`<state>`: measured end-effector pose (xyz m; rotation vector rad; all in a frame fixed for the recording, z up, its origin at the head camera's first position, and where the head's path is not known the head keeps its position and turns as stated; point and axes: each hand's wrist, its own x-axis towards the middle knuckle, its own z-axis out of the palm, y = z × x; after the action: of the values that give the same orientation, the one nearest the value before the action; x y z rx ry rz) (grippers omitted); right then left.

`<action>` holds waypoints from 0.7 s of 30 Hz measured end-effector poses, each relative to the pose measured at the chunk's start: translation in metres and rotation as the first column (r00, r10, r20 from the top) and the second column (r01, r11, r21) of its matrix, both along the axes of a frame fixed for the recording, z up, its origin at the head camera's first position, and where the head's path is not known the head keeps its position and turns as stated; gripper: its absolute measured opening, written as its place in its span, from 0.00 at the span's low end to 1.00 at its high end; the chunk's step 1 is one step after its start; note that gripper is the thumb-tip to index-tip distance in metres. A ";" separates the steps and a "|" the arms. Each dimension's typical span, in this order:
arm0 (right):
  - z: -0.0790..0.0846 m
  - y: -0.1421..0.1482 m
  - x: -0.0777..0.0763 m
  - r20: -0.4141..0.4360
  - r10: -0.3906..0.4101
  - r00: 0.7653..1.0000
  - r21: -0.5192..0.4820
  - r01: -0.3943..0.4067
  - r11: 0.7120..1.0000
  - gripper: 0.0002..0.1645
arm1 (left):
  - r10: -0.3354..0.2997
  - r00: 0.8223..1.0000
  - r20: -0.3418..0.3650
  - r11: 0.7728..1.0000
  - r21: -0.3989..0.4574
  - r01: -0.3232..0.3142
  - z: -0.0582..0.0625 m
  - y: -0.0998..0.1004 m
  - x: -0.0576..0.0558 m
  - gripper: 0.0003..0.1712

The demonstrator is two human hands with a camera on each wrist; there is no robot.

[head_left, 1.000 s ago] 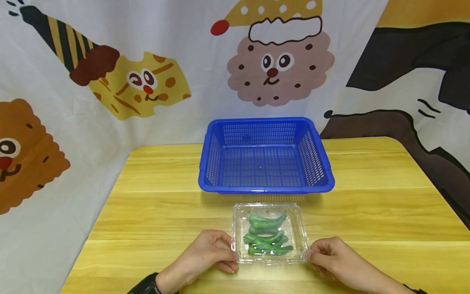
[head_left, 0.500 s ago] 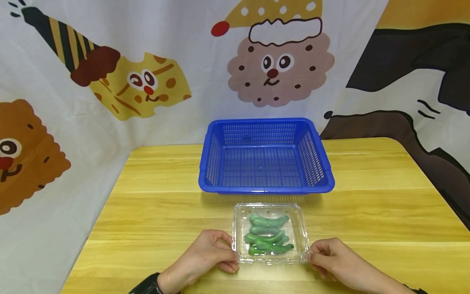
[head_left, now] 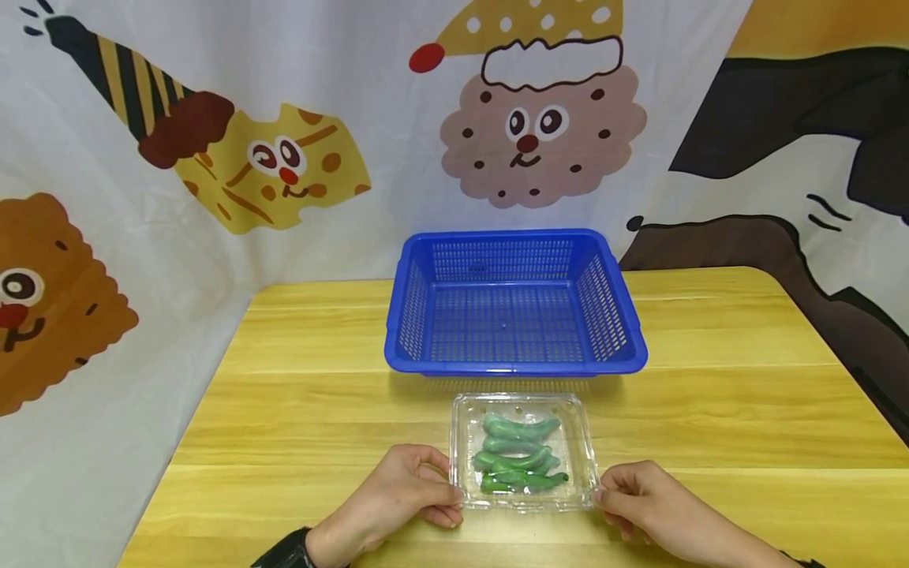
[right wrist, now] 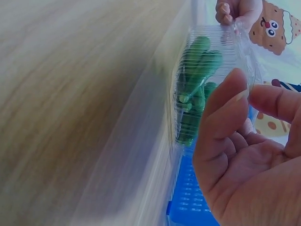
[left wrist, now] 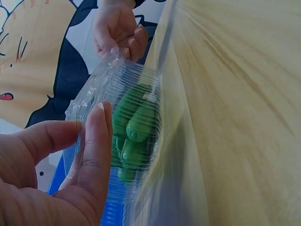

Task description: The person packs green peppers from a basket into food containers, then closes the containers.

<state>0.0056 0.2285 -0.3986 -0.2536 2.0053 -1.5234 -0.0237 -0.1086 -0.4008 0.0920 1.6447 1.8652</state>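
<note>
A clear plastic clamshell box [head_left: 577,442] sits near the front of the table, its lid down. Inside lie several long green peppers [head_left: 518,461], seen through the lid. At the box's near left corner, my left hand [head_left: 408,489] pinches the edge between thumb and fingers. My right hand [head_left: 646,501] pinches the near right corner in the same way. The left wrist view shows the ribbed side wall of the box with the rounded pepper ends [left wrist: 141,125] behind it. From the right wrist, the peppers [right wrist: 200,66] show through the opposite side.
A blue plastic basket [head_left: 514,368] with perforated walls stands just behind the box, with nothing in it. The wooden table [head_left: 746,394] runs back to a white curtain [head_left: 398,118] printed with cartoon food, which also hangs along the sides.
Inside the box the uppermost pepper has shifted slightly to the right since the first frame. Both hands keep their hold on the corners, and the basket stays put.
</note>
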 end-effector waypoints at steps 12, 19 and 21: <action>0.000 0.002 -0.001 -0.042 -0.010 0.999 0.047 0.012 0.999 0.16 | 0.006 1.000 0.012 1.000 0.012 -0.006 -0.001 -0.003 -0.001 0.20; 0.002 0.010 -0.003 -0.118 0.010 0.993 0.104 0.002 0.995 0.13 | -0.002 1.000 0.018 1.000 -0.020 0.002 0.001 -0.004 -0.001 0.20; 0.004 0.012 -0.003 -0.121 0.022 0.992 0.129 -0.007 0.992 0.14 | 0.007 1.000 0.009 0.999 -0.034 -0.006 0.002 -0.006 -0.002 0.20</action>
<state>0.0028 0.2408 -0.3945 -0.3149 2.1828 -1.3930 -0.0256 -0.1149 -0.3985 0.0639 1.6723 1.8387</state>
